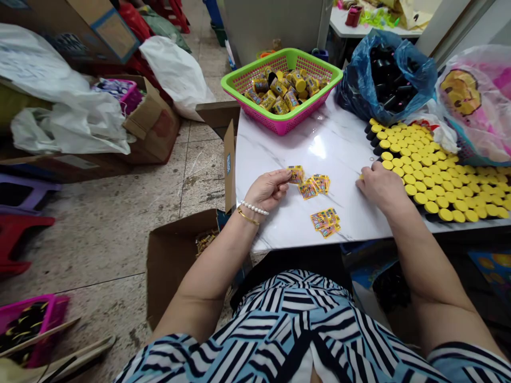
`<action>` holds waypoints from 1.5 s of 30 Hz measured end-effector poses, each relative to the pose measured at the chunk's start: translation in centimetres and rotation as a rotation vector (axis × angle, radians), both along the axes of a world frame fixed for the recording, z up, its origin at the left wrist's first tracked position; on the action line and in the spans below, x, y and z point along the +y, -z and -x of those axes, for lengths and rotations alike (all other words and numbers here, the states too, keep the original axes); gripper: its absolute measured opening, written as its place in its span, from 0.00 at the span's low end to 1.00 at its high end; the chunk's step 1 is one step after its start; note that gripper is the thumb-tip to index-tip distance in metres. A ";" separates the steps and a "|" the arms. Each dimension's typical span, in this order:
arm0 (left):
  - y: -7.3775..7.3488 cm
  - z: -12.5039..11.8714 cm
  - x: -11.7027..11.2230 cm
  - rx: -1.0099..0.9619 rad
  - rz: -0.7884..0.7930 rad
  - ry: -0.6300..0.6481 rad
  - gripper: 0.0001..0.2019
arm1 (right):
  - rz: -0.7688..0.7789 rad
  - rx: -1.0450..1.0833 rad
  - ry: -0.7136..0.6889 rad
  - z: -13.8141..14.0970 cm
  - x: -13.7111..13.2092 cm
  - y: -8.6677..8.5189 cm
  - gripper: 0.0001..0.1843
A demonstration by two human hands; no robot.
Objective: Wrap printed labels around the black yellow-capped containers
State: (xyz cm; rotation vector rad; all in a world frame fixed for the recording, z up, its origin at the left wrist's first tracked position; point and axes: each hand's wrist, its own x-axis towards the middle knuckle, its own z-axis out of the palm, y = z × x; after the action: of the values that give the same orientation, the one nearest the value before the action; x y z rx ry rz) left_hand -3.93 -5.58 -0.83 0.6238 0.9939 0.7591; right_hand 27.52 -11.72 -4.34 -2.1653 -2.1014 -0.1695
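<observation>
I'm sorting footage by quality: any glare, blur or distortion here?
All in the head view: glare on the tabletop in front of the basket; wide-angle stretching towards the edges; deep shadow under the tabletop; print on the cards too soft to read.

Two label piles (pixel 313 187) sit on the table (pixel 259 154) between the left hand (pixel 269 189) and right hand (pixel 381 186), basket (pixel 277 123) of jars (pixel 280 105) out past both. Right of the right hand: rows of capped containers (pixel 435 183), bag (pixel 355 85) behind 'em. Carton's (pixel 170 260) down left of the left hand.
</observation>
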 end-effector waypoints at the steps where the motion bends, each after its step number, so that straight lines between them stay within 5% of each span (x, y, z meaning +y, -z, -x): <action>1: 0.0 0.0 0.1 0.007 0.006 -0.006 0.06 | -0.036 0.057 0.001 0.2 0.2 -0.1 0.19; 5: 0.2 -0.2 -0.2 0.042 -0.008 -0.038 0.07 | -0.159 0.326 -0.102 1.6 0.9 -0.2 0.23; 12: 0.3 -0.3 -0.6 0.068 -0.065 -0.027 0.08 | -0.156 0.415 -0.148 4.0 2.1 -0.1 0.21; 18: 0.6 0.0 0.1 0.017 -0.031 -0.042 0.09 | 0.024 0.452 -0.404 3.5 5.2 0.4 0.21; 25: 0.3 0.1 0.4 -0.047 0.006 -0.034 0.07 | 0.038 1.414 -0.452 5.9 4.5 -0.7 0.27; 29: 0.3 -0.1 0.4 -0.073 0.016 -0.045 0.07 | 0.113 1.668 -0.415 8.0 3.7 -1.8 0.31; 34: 0.1 0.0 0.5 -0.120 0.050 -0.081 0.05 | 0.125 1.631 -0.360 9.0 3.8 -1.1 0.26; 45: 0.6 0.0 0.2 -0.089 -0.041 -0.031 0.07 | -0.114 1.212 -0.399 9.5 3.3 -1.0 0.18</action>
State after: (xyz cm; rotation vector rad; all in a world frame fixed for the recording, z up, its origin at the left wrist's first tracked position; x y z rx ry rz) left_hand -3.97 -5.34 -1.40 0.6066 0.9096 0.8293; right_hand 18.02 -8.47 -3.36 -1.1493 -1.5868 0.8105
